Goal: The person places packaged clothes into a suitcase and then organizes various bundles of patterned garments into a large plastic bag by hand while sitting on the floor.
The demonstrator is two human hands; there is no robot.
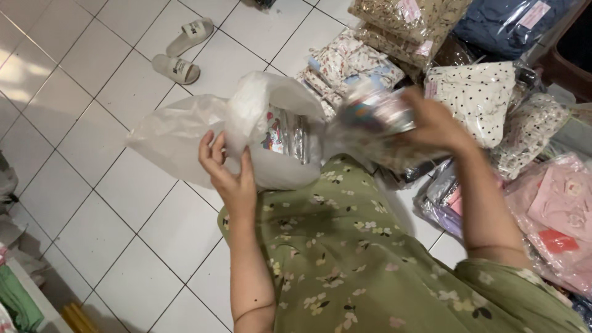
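White floor tiles (123,203) lie bare to the left and below, with only a pair of pale slippers (182,50) near the top edge; to the right, stacked plastic-wrapped garment packs (478,92) crowd the floor up to the frame's edge. Over the lap of a green floral dress (345,259), the left hand (228,172) clamps the rim of a white plastic bag (185,132), holding its mouth open. The right hand (431,123), blurred, is closed around a wrapped colourful garment pack (376,117) just beside that mouth.
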